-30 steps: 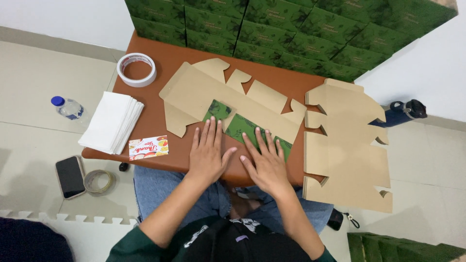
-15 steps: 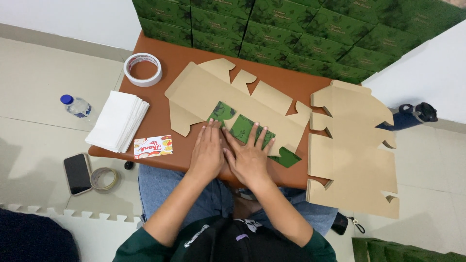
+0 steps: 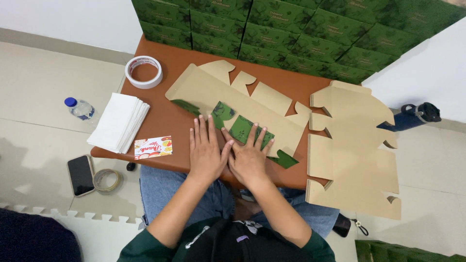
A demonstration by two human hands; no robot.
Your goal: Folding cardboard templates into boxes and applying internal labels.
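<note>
Cardboard hides much of what matters: the flat box blank (image 3: 242,99) lies brown side up across the middle of the brown table (image 3: 165,121), and only its folded-over near flap shows the green printed face, part of it covered by both hands. Whether the palms press a crease cannot be made out, since the fold line runs under them. The left hand (image 3: 206,153) lies flat on the table's near edge just left of the green flap, fingers straight and slightly spread, holding nothing, index finger alongside the flap's left end. The right hand (image 3: 248,159) lies flat on the green flap itself, fingers fanned apart and pointing away from the body, thumb touching the left hand — it grips nothing either. A stack of further blanks (image 3: 354,145) overhangs the table's right end, its lower part cut off from support. Left of the hands sit a small printed card (image 3: 153,147), a pile of white sheets (image 3: 119,121) and a tape roll (image 3: 143,72). On the floor lie a phone (image 3: 80,174), a second tape roll (image 3: 107,180) and a water bottle (image 3: 80,109); green boxes (image 3: 291,34) wall the far side.
</note>
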